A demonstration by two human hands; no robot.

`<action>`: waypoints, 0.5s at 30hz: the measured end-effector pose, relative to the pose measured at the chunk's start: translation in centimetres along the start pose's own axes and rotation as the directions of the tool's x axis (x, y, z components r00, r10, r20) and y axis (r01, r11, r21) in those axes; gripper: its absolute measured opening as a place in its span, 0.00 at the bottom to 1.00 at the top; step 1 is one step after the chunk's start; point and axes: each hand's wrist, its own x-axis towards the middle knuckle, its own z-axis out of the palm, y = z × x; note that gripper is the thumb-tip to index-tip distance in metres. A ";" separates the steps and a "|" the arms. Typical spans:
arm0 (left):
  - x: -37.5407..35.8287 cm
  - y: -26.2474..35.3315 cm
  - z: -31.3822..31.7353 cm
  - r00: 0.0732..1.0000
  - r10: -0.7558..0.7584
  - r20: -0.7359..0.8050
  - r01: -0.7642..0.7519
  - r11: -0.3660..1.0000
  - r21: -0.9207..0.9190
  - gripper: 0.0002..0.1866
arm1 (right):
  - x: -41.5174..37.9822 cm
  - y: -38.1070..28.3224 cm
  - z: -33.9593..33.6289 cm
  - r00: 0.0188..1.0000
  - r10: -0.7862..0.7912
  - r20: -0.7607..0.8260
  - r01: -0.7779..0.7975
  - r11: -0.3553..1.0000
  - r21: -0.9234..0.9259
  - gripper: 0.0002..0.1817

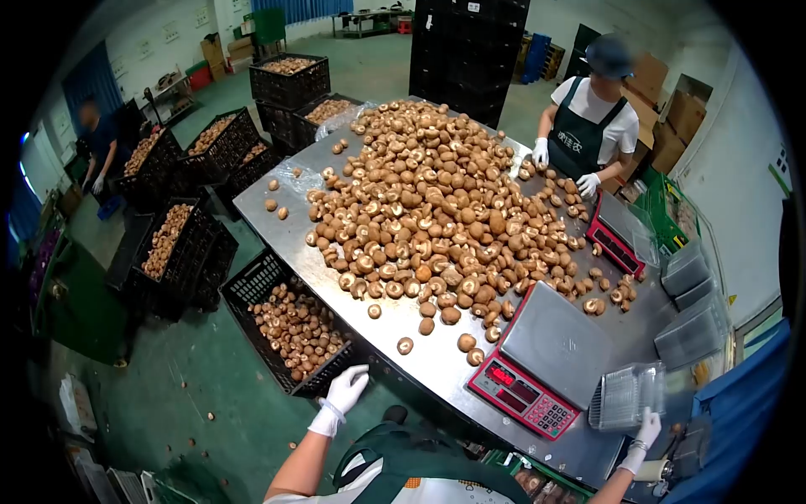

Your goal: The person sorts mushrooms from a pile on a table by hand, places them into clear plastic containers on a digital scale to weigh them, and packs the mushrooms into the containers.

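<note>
My left hand [344, 391], in a white glove, hovers beside a black crate [241, 294] of mushrooms at the table's near left edge. Its fingers are stretched out with nothing in them. At the lower right, my gloved right hand [646, 433] grips the edge of a clear plastic tray [621, 399] in a small stack. Left of the trays sits a red scale [561, 346] with a grey platform, its platform bare and its display lit. Beyond it, a large heap of brown shiitake mushrooms [445, 202] spreads across the metal table [273, 220].
Across the table a person [579, 134] in a green apron handles mushrooms by a second red scale [617, 233]. More clear trays [693, 328] stand along the right edge. Mushroom-filled crates [168, 244] line the left floor, near another person [101, 147]. Tall black crates [466, 59] rise behind.
</note>
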 end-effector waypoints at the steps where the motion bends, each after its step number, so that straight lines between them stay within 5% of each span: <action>1: 0.8 1.1 0.5 0.999 0.030 -0.014 -0.031 0.999 -0.028 0.16 | 1.1 0.2 -1.3 0.984 0.164 -0.067 -0.140 0.951 0.276 0.18; 2: 1.4 2.0 0.8 0.998 0.058 -0.030 -0.060 0.997 -0.051 0.16 | 1.4 -1.1 -2.9 0.938 0.338 -0.083 -0.244 0.808 0.536 0.17; 5: 4.4 2.1 3.0 0.972 0.178 -0.154 -0.154 0.976 0.154 0.17 | 2.4 -1.7 -6.1 0.971 0.229 -0.061 -0.144 0.776 0.614 0.15; 9: 6.6 3.8 6.7 0.938 0.309 -0.154 -0.211 0.866 0.452 0.24 | -2.9 -14.4 -1.4 0.952 -0.304 0.014 0.291 0.923 0.250 0.10; 10: 7.0 3.9 7.7 0.899 0.413 -0.149 -0.264 0.780 0.567 0.27 | -4.6 -17.1 0.7 0.924 -0.373 0.086 0.350 0.913 0.210 0.07; 12: 7.1 4.2 8.9 0.920 0.389 -0.034 -0.267 0.690 0.673 0.28 | -7.3 -20.8 4.7 0.761 -0.610 0.220 0.623 0.782 0.012 0.05; 15: 7.4 3.3 8.4 0.869 0.492 -0.045 -0.346 0.671 0.656 0.24 | -9.2 -18.6 10.0 0.642 -0.663 0.385 0.730 0.683 -0.040 0.06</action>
